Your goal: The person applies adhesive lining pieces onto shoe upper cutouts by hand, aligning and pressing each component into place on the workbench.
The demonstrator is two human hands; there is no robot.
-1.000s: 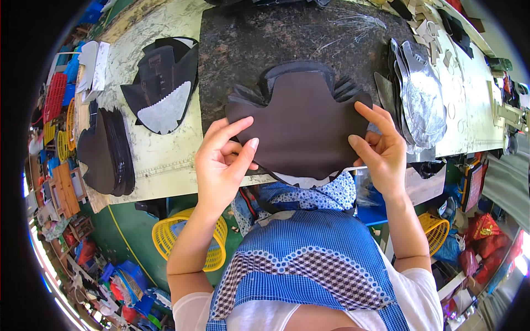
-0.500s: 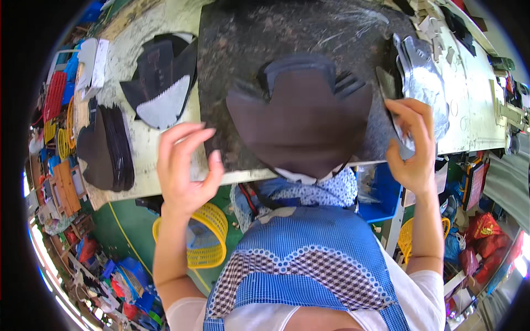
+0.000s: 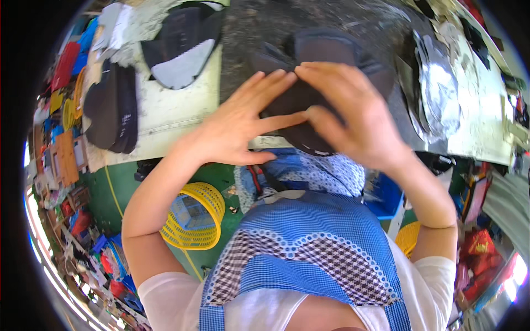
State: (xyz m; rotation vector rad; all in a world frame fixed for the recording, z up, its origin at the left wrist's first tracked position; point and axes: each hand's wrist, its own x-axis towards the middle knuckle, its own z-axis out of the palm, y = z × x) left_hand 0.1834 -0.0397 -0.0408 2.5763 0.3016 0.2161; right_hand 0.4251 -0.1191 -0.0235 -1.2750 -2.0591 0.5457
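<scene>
Now pressing left hand (image 3: 243,124) and right hand (image 3: 353,118), fingers spread flat, onto dark cut piece (image 3: 326,52) at the surface (image 3: 165,110) edge, fingertips meeting.

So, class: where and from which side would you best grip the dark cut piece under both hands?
Probably the near lobe of the dark cut piece, from the person's side: it overhangs the table edge, so fingers fit beneath. Left hand and right hand press on top.

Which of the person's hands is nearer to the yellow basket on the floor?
Left. The left hand lies on the dark cut piece above the yellow basket; the right hand lies on the same piece, farther to the right.
</scene>
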